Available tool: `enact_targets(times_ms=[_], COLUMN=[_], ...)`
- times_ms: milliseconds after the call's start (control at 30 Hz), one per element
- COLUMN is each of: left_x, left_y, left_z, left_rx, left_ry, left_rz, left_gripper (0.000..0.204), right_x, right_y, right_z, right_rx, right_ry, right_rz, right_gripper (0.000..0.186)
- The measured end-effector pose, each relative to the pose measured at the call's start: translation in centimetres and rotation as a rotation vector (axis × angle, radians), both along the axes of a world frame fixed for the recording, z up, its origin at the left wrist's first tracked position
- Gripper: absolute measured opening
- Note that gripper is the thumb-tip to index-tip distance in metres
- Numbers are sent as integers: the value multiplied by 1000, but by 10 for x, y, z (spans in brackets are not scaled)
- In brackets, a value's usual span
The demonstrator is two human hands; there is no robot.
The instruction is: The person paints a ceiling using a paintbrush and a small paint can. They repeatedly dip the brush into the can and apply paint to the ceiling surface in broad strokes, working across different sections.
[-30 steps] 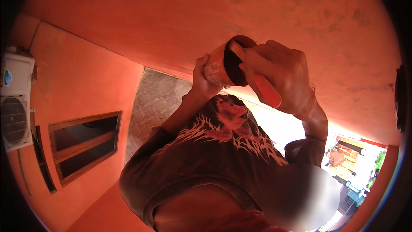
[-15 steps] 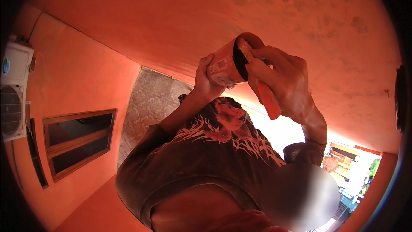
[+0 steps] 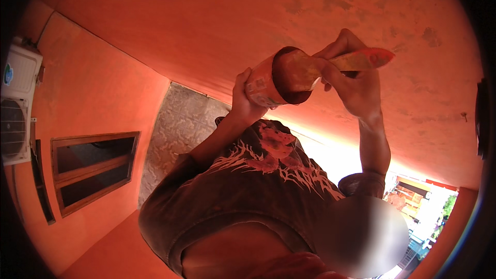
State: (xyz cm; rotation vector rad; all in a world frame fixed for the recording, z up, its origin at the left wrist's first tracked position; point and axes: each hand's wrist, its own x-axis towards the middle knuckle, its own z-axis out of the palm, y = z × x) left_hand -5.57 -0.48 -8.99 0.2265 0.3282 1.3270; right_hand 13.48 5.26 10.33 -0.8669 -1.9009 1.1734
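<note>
A cylindrical red paint can (image 3: 262,83) is held tilted in my left hand (image 3: 245,101), its dark open mouth facing right. My right hand (image 3: 356,85), just right of the can, is closed round a paintbrush (image 3: 372,58) with a paint-smeared red and yellowish handle. The brush's broad end rests in or against the can's mouth, while the handle points out to the right. Both forearms rise beside my dark printed T-shirt (image 3: 243,186).
An orange wall or ceiling with darker patches (image 3: 392,10) spans the upper view. At left are an air-conditioner unit (image 3: 15,124), a wood-framed window (image 3: 93,173) and a mottled grey surface (image 3: 170,119). A bright opening (image 3: 413,201) shows at lower right.
My right hand has shifted up and turned, swinging the brush handle from pointing down-right to nearly level toward the right. The can has tilted slightly and stays in my left hand.
</note>
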Motion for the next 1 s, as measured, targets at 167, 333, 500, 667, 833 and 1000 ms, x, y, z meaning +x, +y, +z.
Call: enact_targets(times_ms=[167,333,500,667,833,1000], left_x=[-11,-3,-5,-4,-11,-10], left_y=[11,6,6,0,-1,-3], left_z=[-25,-15,-9,-5,-7,-2], left_rx=[150,-32,-62,-72,-13,40], left_ry=[-124,43,-53,-67,-52,-17], left_rz=[-55,111,125,192,219,204], left_gripper=[64,65,48,49,53,53], right_x=[-10,-8,-7,-8,-17,-26], right_y=[11,11,11,1,1,-7], right_z=[-23,-25,-15,16,26,32], right_rx=[-355,-428,-466,-206,213,597], right_ry=[304,333,373,165,-124,-415], right_rz=[18,10,-22,-40,-65,-17], right_gripper=[14,11,13,16,8,12])
